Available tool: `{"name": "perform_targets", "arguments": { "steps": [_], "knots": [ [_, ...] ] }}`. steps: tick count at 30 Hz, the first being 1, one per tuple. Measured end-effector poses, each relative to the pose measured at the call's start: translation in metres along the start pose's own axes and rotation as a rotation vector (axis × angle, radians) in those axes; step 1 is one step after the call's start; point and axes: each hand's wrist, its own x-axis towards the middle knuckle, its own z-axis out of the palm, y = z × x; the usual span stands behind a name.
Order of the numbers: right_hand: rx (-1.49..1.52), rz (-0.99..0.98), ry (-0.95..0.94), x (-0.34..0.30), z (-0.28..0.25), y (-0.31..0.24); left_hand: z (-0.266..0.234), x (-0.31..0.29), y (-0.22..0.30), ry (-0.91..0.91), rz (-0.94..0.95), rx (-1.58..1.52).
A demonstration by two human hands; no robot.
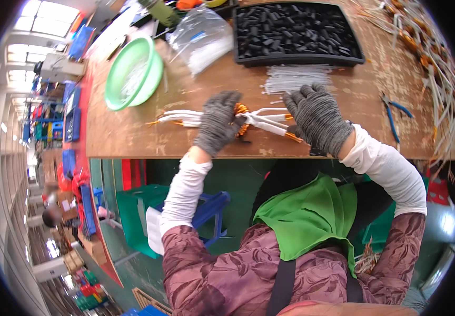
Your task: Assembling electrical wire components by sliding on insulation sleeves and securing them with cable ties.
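Observation:
My left hand (218,124), in a grey knit glove, is closed around a copper wire coil (242,117) lying near the table's front edge. White sleeved leads (183,117) with bare copper ends stick out to the left of that hand, and more sleeved leads (269,124) spread to the right. Over the right lead ends is my right hand (317,117), also gloved in grey, its thumb apart from its bent fingers. The fingertips are at the near edge of a pile of thin white tubes (297,78). Part of the coil is hidden under the left glove.
Behind the tubes stands a black tray (300,62) full of short black sleeves. A green bowl (152,79) and a clear plastic bag (206,39) with white tubes are at the left. Blue-handled pliers (392,118) and heaped wire coils (432,58) lie at the right.

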Motion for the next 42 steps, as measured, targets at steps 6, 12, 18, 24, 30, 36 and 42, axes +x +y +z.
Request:
{"name": "perform_targets", "arguments": {
  "steps": [6, 12, 18, 24, 30, 36, 42],
  "knots": [
    [0.111, -0.156, -0.313, -0.013, 0.013, 0.014, 0.028, -0.029, 0.023, 0.022, -0.071, 0.180],
    [0.459, -0.240, -0.295, -0.020, 0.016, 0.022, 0.027, -0.036, 0.027, 0.121, -0.061, 0.126],
    [0.459, 0.148, -0.426, -0.039, 0.004, -0.026, 0.019, -0.107, 0.052, 0.581, -0.555, -0.433],
    [0.229, 0.211, -0.305, -0.065, 0.058, -0.057, 0.079, -0.172, 0.089, 0.399, -1.103, -1.339],
    [0.802, -0.072, -0.321, -0.075, 0.010, -0.043, 0.098, -0.135, 0.128, 0.184, -0.974, -2.452],
    [1.032, -0.108, -0.302, -0.140, -0.030, -0.062, 0.114, -0.124, 0.145, 0.354, -0.423, -2.999],
    [1.115, -0.043, -0.303, -0.132, -0.051, -0.086, 0.029, -0.115, 0.144, 0.512, -0.181, -3.147]
  ]
}}
